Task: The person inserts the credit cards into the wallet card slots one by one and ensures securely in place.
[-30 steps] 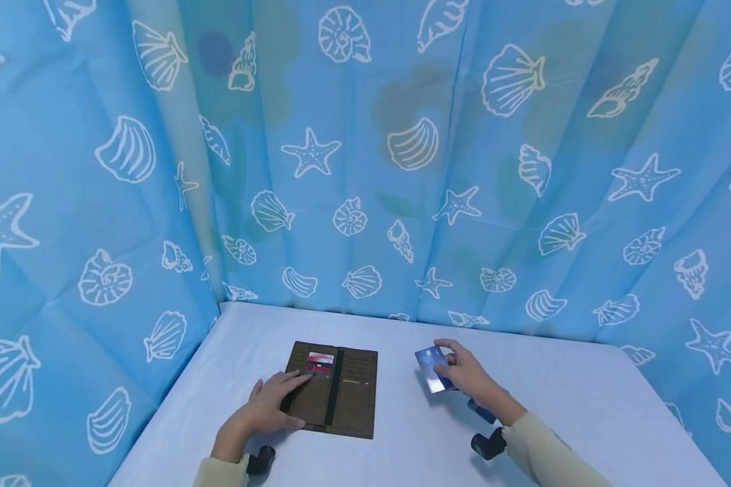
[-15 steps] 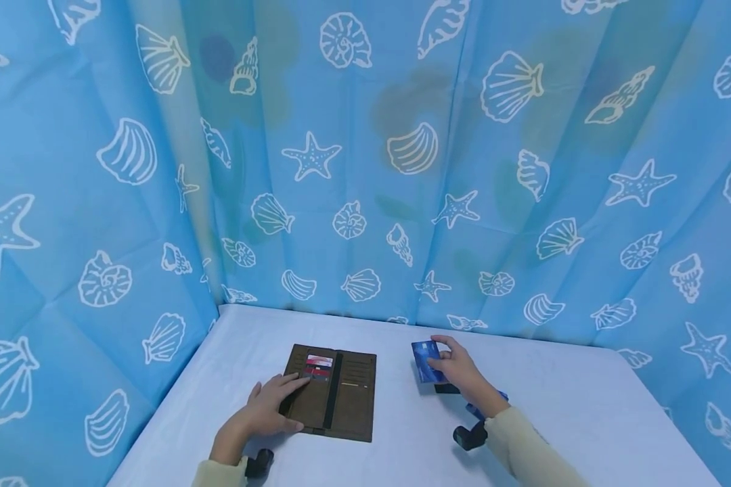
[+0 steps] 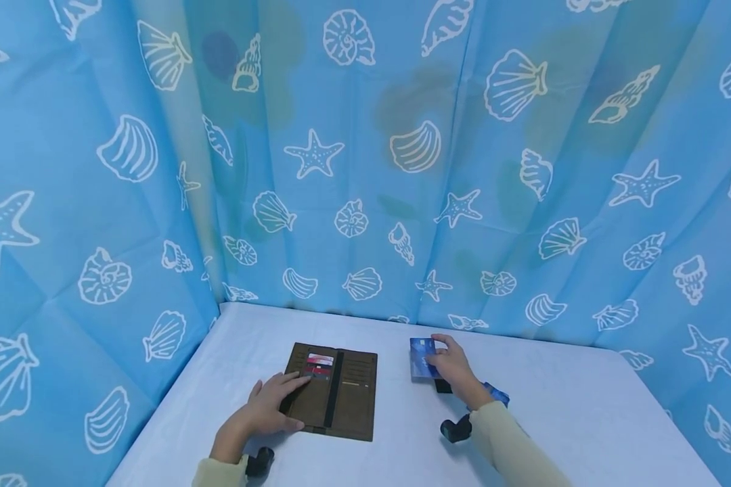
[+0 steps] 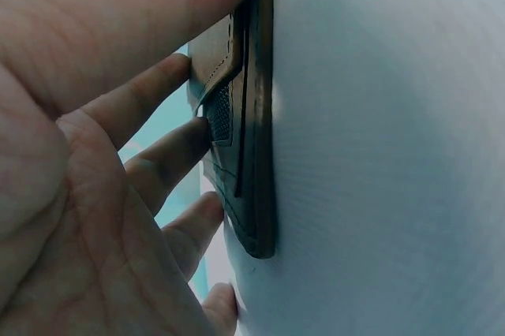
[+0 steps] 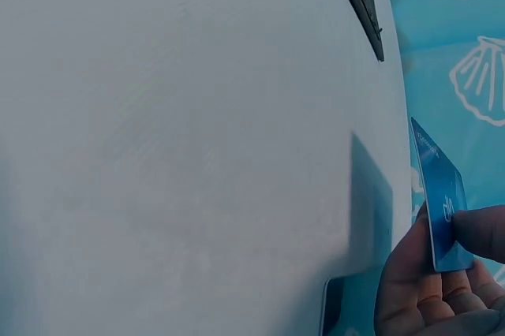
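An open brown wallet [image 3: 353, 406] lies on the table at left centre in the head view, with red and white cards [image 3: 319, 365] in its left-side slots and a dark strap down the middle. My left hand [image 3: 271, 406] rests on the wallet's left edge, fingers extended; the left wrist view shows fingertips touching the wallet's side [image 4: 264, 154]. To the right, my right hand [image 3: 453, 368] pinches a blue bank card [image 3: 422, 357] above the table, thumb on its face. The right wrist view shows the card [image 5: 446, 194] tilted upright, its shadow on the cloth.
Another blue card [image 3: 498, 394] lies by the right wrist, partly hidden. A small black thing [image 3: 443, 386] shows under the right hand. White cloth [image 3: 396, 460] covers the table. A blue curtain [image 3: 365, 169] with shell prints stands behind and at the left.
My right hand has shifted slightly left with the blue card, which now stands straighter and has lost its bright glare. The black thing beneath has come into sight. My left hand and the wallet stay put.
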Demonstrator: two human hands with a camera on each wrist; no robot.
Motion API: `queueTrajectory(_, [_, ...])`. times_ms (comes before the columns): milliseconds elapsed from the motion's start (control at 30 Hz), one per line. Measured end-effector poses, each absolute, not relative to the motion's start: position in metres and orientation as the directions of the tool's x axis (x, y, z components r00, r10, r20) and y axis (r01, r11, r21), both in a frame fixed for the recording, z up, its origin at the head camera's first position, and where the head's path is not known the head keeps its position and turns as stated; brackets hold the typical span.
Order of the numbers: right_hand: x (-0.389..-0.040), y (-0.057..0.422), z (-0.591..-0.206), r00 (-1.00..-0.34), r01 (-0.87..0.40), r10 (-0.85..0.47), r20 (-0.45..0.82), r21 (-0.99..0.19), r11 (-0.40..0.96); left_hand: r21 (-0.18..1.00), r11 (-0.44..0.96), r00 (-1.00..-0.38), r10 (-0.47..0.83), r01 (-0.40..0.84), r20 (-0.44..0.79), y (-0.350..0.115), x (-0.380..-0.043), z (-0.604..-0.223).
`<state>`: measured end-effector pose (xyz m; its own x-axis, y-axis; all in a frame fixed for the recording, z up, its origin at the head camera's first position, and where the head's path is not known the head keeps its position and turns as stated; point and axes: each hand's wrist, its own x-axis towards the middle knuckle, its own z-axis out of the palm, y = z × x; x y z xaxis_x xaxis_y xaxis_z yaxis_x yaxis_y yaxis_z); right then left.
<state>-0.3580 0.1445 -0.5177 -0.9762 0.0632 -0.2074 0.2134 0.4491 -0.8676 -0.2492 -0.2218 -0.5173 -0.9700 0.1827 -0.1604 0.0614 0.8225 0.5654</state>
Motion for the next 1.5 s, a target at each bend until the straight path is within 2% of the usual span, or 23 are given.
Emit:
queueTrajectory(400, [-0.365, 0.121, -0.518, -0.979, 0.203, 0.094, -0.180, -0.893, 0.401, 0.553, 0.831, -0.969, 0.180, 0.058, -0.170, -0.222, -0.249, -0.518])
queueTrajectory(700, [-0.365, 0.106, -0.520, -0.983, 0.183, 0.069, -0.170, -0.891, 0.416, 0.559, 0.827, -0.969, 0.185, 0.062, -0.166, -0.221, -0.249, -0.517])
queueTrajectory(1500, [-0.365, 0.069, -0.525, -0.993, 0.119, 0.024, -0.118, -0.932, 0.344, 0.553, 0.832, -0.970, 0.176, 0.054, -0.170, -0.221, -0.248, -0.516])
